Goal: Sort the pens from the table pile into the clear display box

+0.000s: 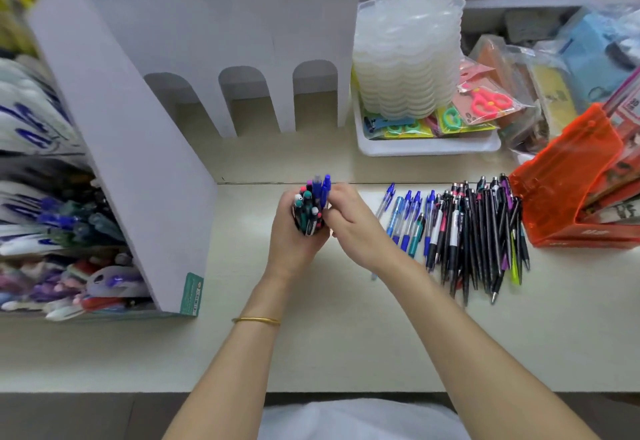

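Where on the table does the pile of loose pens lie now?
In the head view, the pile of pens lies on the right side of the table, between the right hand and the orange box.

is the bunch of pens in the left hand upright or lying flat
Upright: the mixed bundle of blue, teal and black pens stands on end in the left hand, clicker ends pointing up.

Left hand (294, 242) grips a bundle of pens (306, 212) upright over the desk (311, 346). Right hand (349, 223) is curled against the blue ones, can't tell if it's actually pinching. The pen pile (467, 231) lies off to the right, just beside an orange box (568, 204).
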`<state>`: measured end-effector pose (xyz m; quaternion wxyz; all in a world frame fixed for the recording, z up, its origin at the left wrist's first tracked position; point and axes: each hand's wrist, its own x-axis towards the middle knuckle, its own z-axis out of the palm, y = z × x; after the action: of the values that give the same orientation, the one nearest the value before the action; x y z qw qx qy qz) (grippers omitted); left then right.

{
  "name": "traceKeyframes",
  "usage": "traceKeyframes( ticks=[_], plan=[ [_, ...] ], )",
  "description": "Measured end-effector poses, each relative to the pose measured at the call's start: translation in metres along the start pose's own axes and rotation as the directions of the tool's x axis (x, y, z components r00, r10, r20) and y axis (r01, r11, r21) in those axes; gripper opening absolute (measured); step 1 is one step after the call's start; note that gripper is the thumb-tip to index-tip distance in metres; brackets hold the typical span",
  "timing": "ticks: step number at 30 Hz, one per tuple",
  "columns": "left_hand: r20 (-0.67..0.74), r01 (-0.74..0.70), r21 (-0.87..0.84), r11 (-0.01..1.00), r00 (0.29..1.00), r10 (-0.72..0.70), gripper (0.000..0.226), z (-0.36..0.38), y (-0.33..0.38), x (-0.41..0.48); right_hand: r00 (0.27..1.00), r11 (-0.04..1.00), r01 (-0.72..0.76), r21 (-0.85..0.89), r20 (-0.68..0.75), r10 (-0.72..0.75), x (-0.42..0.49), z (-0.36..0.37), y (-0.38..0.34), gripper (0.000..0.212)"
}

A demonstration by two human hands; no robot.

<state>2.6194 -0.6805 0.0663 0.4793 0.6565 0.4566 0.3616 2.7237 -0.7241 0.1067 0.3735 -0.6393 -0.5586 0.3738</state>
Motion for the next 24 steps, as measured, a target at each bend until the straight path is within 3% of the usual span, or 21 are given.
traceKeyframes(
  ticks=[8, 15, 20, 24],
  plan=[
    [-0.026, 0.083, -0.118, 0.99, 0.996, -0.087, 0.045, -0.001, -0.023, -0.011, 0.999, 0.982, -0.045, -0.186, 0.018, 0.049, -0.003, 0.006, 0.007, 0.047],
    [-0.037, 0.081, -0.128, 0.989, 0.996, -0.086, 0.05, 0.002, -0.014, -0.009, 1.0, 0.997, 0.003, -0.072, -0.013, -0.004, -0.008, 0.01, 0.01, 0.045],
    [-0.087, -0.018, -0.099, 0.995, 0.996, 0.009, 0.052, -0.001, 0.002, -0.006, 0.989, 0.999, -0.009, 0.033, -0.149, 0.013, -0.011, 0.009, 0.01, 0.049],
    [-0.059, 0.009, -0.071, 0.997, 0.998, -0.013, 0.047, -0.003, -0.003, -0.008, 0.998, 0.999, -0.03, 0.012, -0.047, 0.031, -0.013, 0.012, 0.012, 0.05]
  ],
)
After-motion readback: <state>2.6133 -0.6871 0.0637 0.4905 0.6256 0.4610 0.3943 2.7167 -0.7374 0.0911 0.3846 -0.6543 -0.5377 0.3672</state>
